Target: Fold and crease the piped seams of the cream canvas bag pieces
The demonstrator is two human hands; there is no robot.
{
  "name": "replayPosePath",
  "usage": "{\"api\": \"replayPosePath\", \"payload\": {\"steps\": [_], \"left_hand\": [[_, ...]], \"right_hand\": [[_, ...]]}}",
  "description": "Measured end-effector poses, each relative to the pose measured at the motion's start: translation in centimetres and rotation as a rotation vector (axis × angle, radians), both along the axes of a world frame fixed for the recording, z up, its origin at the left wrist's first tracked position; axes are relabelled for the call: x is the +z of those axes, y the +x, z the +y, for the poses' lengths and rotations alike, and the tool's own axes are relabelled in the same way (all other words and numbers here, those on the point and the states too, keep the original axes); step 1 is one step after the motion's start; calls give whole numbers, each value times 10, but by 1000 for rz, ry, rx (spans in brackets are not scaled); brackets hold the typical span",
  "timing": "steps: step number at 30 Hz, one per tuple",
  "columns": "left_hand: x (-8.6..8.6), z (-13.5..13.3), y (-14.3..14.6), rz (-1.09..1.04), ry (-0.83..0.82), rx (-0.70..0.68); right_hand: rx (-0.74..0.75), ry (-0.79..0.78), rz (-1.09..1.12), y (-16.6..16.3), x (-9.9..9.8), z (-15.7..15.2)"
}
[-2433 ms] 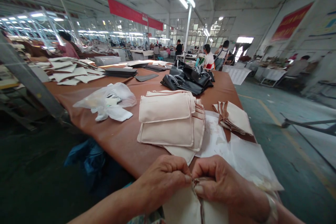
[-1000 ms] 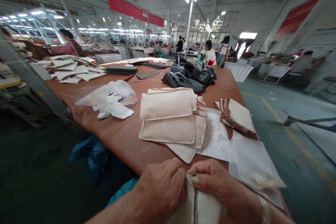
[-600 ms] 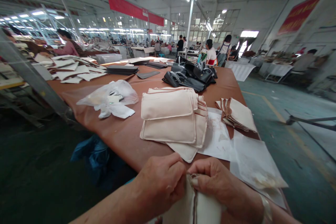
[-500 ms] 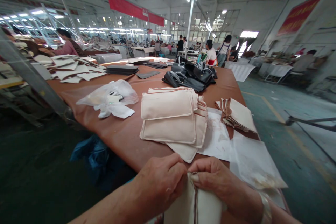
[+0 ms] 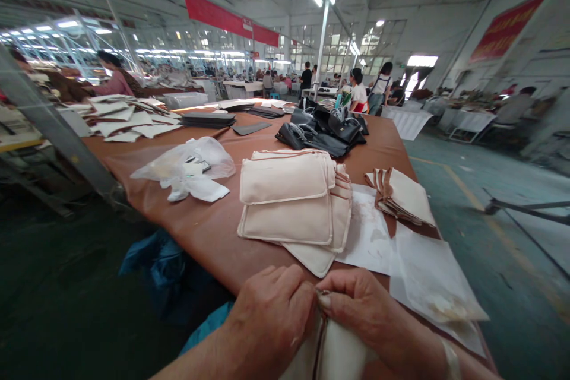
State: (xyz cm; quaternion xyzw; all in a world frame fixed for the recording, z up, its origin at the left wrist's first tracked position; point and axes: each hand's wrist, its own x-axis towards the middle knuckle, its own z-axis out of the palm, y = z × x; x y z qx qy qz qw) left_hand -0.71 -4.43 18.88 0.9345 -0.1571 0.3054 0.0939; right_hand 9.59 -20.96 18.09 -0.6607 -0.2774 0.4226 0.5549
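Between my two hands is a cream fabric pouch (image 5: 341, 349) with a brown strip running down it, at the bottom of the view. My left hand (image 5: 274, 309) is closed on its upper edge, fingertips hidden behind the knuckles. Thumb and forefinger of my right hand (image 5: 363, 309) pinch the top end of the brown strip. Just beyond my hands lies a stack of cream pouches (image 5: 285, 214) with stitched edges. The lower part of the held pouch runs out of view.
A brown-covered table (image 5: 209, 219) bears a plastic bag (image 5: 196, 160) at left, black bags (image 5: 325, 127) behind the stack, folded cream pieces (image 5: 405, 193) at right and a clear plastic sheet (image 5: 439, 276). Cream panels (image 5: 124, 116) lie far left. Several people work in the background.
My left hand has shifted slightly and rolled, showing more of its back. The held pouch has tilted a little, its brown strip leaning left at the bottom. Both hands keep their grip.
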Motion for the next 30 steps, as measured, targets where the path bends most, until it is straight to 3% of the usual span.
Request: {"api": "replayPosePath", "payload": {"steps": [4,9,13,18,20,23,27,30], "left_hand": [[-7,-3,0,38,39,17],[-11,-2,0,174,-118,19],[-4,9,6,301,-202,-35],[7,33,13,405,-608,-160],[7,37,12,481,-701,-262],[3,33,9,610,-814,-356],[-1,23,7,794,-1083,-322],[1,20,8,815,-1141,-286]], "right_hand": [[15,-7,-51,-2,-1,0],[38,-46,-227,-7,1,2],[97,-42,-322,-7,5,0],[43,-31,48,1,9,-6],[34,-14,103,4,11,-7],[54,1,78,6,13,-7],[117,-12,-22,7,12,-8],[176,-36,-203,7,13,-10]]}}
